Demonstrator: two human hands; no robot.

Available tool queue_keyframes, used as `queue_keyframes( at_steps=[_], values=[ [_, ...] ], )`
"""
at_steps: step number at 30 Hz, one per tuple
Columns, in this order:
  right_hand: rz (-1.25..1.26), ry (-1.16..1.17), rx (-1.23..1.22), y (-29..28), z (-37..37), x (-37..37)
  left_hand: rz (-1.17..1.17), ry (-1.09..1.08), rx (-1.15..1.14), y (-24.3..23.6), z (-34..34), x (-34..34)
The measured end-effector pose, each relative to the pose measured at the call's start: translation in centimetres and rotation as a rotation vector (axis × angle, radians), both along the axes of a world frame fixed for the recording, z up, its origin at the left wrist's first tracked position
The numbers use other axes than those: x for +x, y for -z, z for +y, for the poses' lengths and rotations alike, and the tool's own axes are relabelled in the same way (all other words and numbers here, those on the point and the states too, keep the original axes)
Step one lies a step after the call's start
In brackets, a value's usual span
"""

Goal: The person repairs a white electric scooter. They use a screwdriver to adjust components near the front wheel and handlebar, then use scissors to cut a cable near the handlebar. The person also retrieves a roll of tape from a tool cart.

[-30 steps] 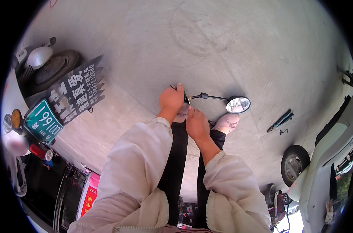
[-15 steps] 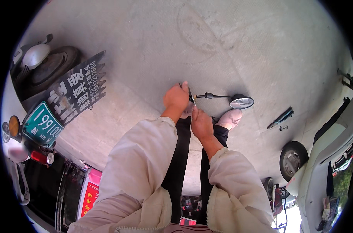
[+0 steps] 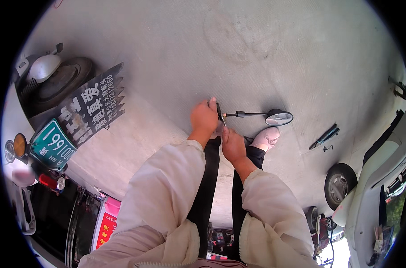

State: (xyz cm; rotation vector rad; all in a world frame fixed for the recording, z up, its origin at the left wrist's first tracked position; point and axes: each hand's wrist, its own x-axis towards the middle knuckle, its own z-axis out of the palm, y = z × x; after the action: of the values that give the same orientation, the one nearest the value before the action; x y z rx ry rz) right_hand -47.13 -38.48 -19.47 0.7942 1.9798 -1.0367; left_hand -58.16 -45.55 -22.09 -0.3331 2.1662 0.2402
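Note:
A rear-view mirror with an oval face and a thin black stem sticks out to the right, ahead of my legs. My left hand is closed around the dark fitting at the stem's inner end, its thumb pointing up. A small metal wrench, mostly covered by fingers, reaches up to the nut at the stem's base. My right hand grips the lower end of this wrench, just below and right of the left hand. The mirror head itself is held by neither hand.
Dark pliers-like tools lie on the concrete floor to the right. Beyond them are a vehicle wheel and a white vehicle body. At left stands a vehicle with a green number plate and a black mudflap. My pink shoe is under the mirror.
The whole view has shifted slightly. Both hands keep their hold on the mirror fitting and wrench, with barely any visible movement between them.

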Motion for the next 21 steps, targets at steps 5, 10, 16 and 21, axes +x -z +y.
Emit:
queue_keyframes(
  at_steps=[5, 10, 16, 21],
  values=[
    [0.066, 0.002, -0.016, 0.2, 0.2, 0.3, 0.082, -0.067, 0.039, -0.2, 0.0, 0.3],
    [0.081, -0.036, 0.0, 1.1, 0.8, 0.8, 0.103, -0.046, 0.051, -0.3, 0.0, 0.3],
    [0.11, -0.036, 0.029, 1.5, 1.8, 0.0, 0.195, -0.107, 0.163, 0.1, 0.3, 0.2],
    [0.199, 0.098, -0.057, 0.9, 1.6, -0.4, 0.18, -0.059, 0.219, 1.7, -0.9, 0.1]
  ],
)
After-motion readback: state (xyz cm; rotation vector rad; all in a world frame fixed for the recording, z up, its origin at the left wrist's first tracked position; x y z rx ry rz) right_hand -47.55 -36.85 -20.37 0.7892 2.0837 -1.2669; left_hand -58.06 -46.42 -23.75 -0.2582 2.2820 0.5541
